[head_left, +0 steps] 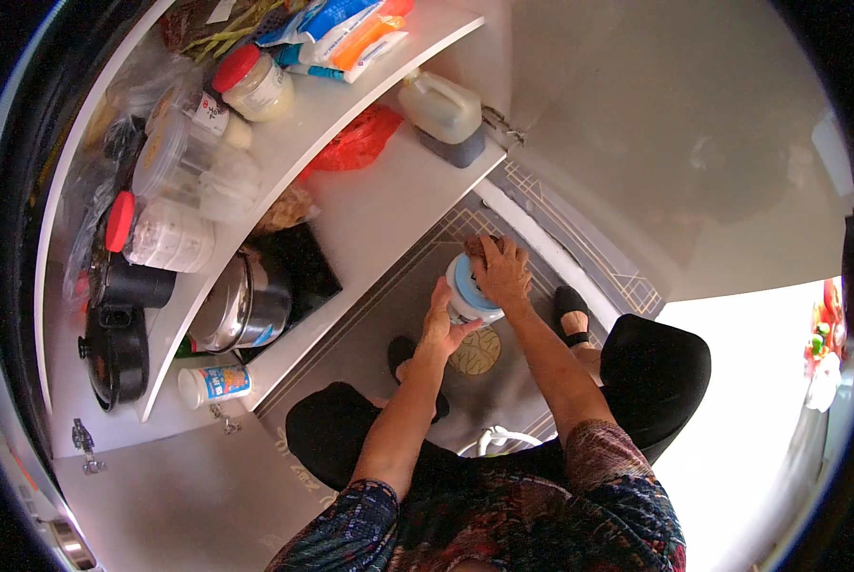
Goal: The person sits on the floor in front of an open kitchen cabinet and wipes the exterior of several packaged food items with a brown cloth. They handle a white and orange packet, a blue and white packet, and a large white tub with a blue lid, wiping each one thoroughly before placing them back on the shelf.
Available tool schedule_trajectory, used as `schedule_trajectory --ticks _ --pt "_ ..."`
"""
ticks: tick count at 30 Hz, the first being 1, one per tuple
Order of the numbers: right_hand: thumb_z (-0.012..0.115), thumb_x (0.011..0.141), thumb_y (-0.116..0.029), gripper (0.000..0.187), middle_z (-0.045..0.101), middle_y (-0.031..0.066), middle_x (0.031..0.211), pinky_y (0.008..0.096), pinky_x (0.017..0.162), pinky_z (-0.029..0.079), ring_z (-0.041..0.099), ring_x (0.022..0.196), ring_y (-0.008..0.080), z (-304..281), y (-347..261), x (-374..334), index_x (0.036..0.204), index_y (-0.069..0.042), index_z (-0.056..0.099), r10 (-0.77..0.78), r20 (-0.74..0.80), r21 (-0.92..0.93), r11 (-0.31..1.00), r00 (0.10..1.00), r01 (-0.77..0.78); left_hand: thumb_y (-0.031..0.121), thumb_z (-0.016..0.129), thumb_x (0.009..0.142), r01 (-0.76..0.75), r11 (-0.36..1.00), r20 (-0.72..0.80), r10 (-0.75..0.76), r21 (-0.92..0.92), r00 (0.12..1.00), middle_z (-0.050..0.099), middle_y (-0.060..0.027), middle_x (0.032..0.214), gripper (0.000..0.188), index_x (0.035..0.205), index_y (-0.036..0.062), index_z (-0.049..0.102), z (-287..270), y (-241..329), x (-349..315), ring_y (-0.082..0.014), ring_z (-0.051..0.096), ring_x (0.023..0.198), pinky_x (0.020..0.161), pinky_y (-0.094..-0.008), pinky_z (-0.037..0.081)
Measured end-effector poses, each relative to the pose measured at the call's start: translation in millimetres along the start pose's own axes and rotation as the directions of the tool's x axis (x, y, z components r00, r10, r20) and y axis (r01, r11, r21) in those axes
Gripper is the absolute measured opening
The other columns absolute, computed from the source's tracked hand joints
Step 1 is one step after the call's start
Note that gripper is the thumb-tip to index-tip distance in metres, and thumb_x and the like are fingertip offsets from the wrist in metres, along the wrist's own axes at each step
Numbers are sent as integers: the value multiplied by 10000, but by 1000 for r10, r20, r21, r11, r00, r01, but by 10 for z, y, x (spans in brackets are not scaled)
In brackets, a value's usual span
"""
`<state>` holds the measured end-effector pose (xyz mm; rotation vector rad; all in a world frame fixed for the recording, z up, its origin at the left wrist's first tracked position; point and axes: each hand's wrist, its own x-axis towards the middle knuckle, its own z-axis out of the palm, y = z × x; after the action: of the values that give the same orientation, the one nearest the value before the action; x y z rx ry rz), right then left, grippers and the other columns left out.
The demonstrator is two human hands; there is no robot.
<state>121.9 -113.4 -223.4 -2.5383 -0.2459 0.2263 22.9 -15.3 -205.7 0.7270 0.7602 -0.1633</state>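
Note:
A white jar with a light blue lid [472, 282] is held over the floor in front of the open cupboard. My left hand [437, 322] is closed around its near left side. At the far side of the lid, my right hand [505, 275] presses down with its fingers curled over a brown crumpled cloth [474, 247]. Much of that cloth is hidden under the fingers. The jar's lower part shows only partly between my hands.
The upper shelf [350, 95] carries red-lidded jars, clear plastic containers, black pans and packets. Below are a steel pot [265, 300], a red plastic bag [355, 140], a jug of dark liquid [443, 116] and a white tub [215, 383]. The right cupboard door [694, 172] stands open.

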Motion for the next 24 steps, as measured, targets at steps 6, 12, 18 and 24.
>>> schedule_trajectory --ticks 6,12,18,24 --pt "760 533 -617 1105 107 197 1500 709 920 311 130 1317 557 -586 -424 -179 1451 -368 199 28 409 -217 974 912 68 606 456 886 88 995 26 -86 -47 996 209 -129 1473 767 1456 166 191 19 31 13 -334 309 1328 989 -569 393" --pt "800 509 -553 1093 149 184 1478 708 879 340 176 1288 550 -470 -352 -210 1431 -363 244 -36 394 -178 977 918 115 662 410 872 166 986 -98 -164 15 982 152 -129 1499 811 1482 213 119 10 72 -62 -423 251 1340 1019 -576 338" --pt "808 471 -502 1049 281 184 1377 651 887 377 299 1235 471 -333 -31 -124 1390 -318 336 -162 263 -41 983 951 179 672 453 844 131 989 -334 -103 64 937 162 -150 1482 863 1488 233 82 -362 -273 344 -467 128 1369 1068 -619 198" --pt "795 495 -546 1056 308 223 1356 641 917 362 346 1216 497 -390 482 73 1402 -291 318 -32 202 151 988 979 2 662 539 801 252 967 -314 -226 41 922 328 -167 1355 841 1442 204 246 -338 -214 362 -399 326 1276 1025 -607 266"
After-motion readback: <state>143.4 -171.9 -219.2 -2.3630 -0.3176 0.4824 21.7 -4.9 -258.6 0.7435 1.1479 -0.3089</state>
